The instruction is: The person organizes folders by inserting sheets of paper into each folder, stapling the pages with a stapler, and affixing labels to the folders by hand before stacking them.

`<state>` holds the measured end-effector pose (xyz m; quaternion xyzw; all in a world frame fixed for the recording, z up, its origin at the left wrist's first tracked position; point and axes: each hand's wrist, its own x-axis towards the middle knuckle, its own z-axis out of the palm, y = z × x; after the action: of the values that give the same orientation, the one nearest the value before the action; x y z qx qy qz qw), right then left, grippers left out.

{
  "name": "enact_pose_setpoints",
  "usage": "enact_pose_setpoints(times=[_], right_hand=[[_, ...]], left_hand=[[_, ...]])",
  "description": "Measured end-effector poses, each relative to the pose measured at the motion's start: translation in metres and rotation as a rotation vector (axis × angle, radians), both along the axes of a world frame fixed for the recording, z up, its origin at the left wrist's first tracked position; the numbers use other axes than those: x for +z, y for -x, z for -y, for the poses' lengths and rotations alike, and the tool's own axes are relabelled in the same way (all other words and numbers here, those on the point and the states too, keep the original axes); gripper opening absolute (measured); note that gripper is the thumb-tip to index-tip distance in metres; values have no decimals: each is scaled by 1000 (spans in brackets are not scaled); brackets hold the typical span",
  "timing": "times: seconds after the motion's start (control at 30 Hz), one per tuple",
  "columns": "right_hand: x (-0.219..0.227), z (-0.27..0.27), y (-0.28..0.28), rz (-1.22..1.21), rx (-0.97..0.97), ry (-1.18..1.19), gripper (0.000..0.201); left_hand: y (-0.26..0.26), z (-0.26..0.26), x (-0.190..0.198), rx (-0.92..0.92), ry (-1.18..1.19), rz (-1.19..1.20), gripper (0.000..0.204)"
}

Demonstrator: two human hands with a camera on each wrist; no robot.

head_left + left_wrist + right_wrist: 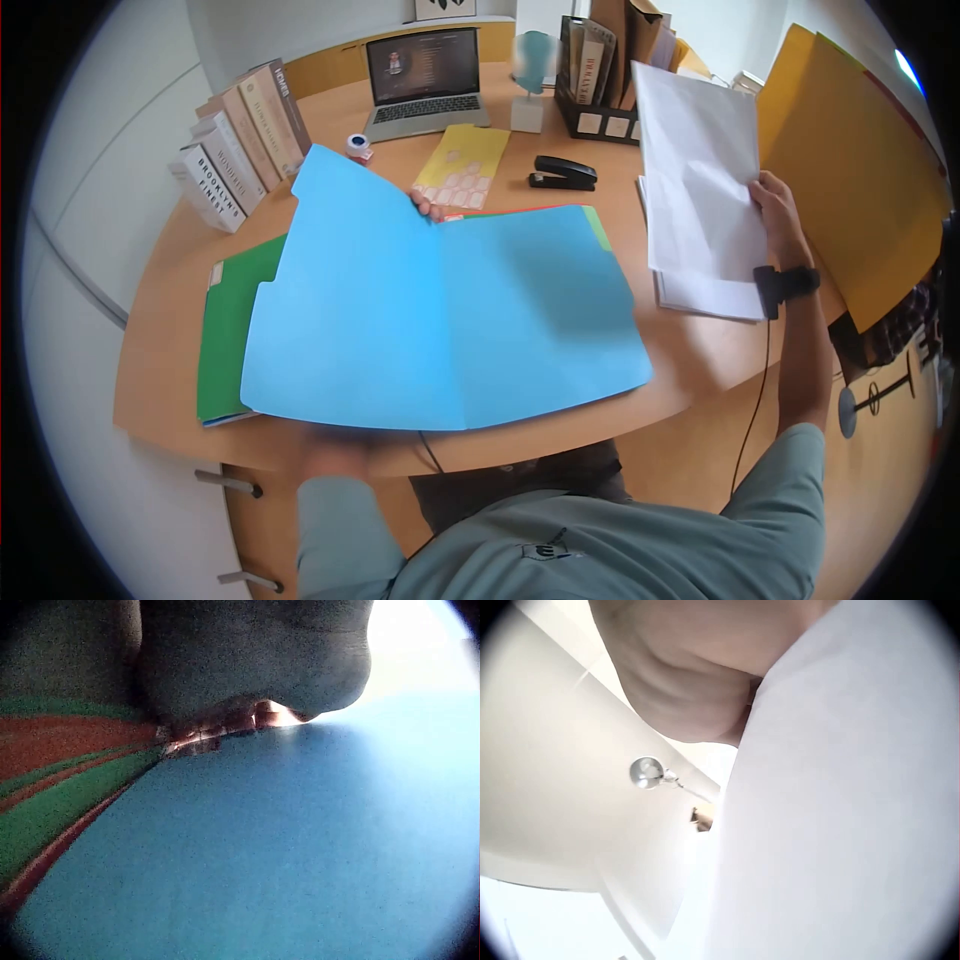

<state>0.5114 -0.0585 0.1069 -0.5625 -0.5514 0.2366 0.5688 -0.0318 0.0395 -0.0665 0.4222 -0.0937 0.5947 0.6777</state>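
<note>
A light blue folder (540, 310) lies spread wide, its left cover raised at a slant. Fingertips of my left hand (427, 206) show at its top edge near the fold, gripping it; the rest of that hand is hidden behind the cover. In the left wrist view the hand (262, 652) is dark above the blue sheet, beside green and red folder edges. My right hand (782, 215) pinches white papers (700, 170) by their right edge and holds them tilted up. In the right wrist view, the white sheet (840, 810) covers the right side, against the curled hand (697, 667).
Green folders (235, 330) lie beneath at left. Behind are books (240, 135), a tape roll (358, 147), a laptop (425, 85), a patterned yellow sheet (465, 160), a black stapler (563, 173), a small statue (533, 65) and a black file holder (600, 115). A large yellow folder (850, 170) stands at far right.
</note>
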Motion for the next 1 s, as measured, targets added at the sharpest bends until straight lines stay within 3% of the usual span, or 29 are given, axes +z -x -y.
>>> enact_pose_setpoints(times=[0.2,0.37,0.53,0.63,0.73,1.0], right_hand=[[-24,14,122,14,273,179,10],[-54,26,172,197,450,403,11],[-55,32,181,197,503,544,20],[-34,34,184,318,524,639,23],[-32,28,180,431,516,657,20],[-27,34,190,427,495,681,21]], left_hand=[[1,19,23,42,109,-92,38],[2,21,26,55,107,-103,38],[1,20,28,68,98,-109,38],[-2,16,31,64,98,-116,38],[-2,18,31,71,98,-121,38],[-1,19,33,87,103,-140,38]])
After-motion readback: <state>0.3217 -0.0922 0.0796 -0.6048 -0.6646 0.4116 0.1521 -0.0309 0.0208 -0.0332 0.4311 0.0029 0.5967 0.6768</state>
